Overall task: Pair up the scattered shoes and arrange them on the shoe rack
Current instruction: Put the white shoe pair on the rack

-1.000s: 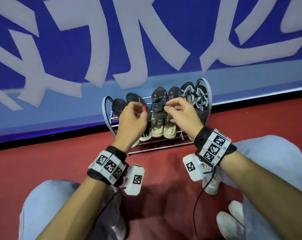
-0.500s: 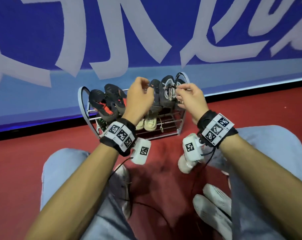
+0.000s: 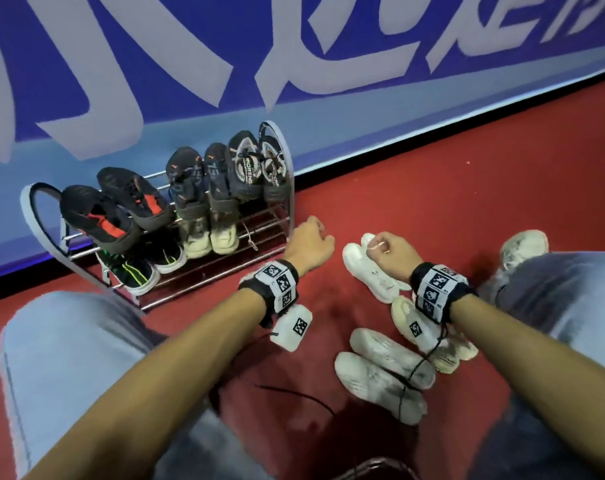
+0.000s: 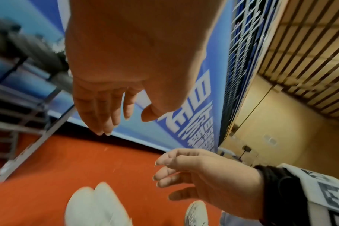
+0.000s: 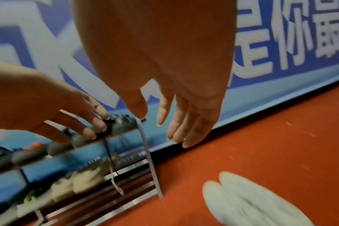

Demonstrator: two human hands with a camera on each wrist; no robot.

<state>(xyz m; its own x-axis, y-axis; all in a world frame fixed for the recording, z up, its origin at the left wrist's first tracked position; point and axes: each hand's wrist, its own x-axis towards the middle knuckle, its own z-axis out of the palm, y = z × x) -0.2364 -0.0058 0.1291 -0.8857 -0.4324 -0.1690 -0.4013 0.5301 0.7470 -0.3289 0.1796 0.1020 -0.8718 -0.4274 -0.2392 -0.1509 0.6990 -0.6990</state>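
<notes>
Both of your hands hover empty over the red floor [image 3: 432, 188], just right of the shoe rack [image 3: 280, 140]. Your left hand [image 3: 309, 245] has its fingers loose and slightly bent, gripping nothing; your right hand [image 3: 392, 252] hangs with relaxed fingers right above a pair of white sneakers [image 3: 370, 268] lying side by side on the floor. More white shoes [image 3: 380, 372] lie near your knees. On the rack, black-and-orange sneakers [image 3: 121, 206] and dark patterned sneakers [image 3: 256, 168] fill the top tier; cream shoes [image 3: 207, 237] and black sneakers with green stripes [image 3: 134, 275] sit below.
</notes>
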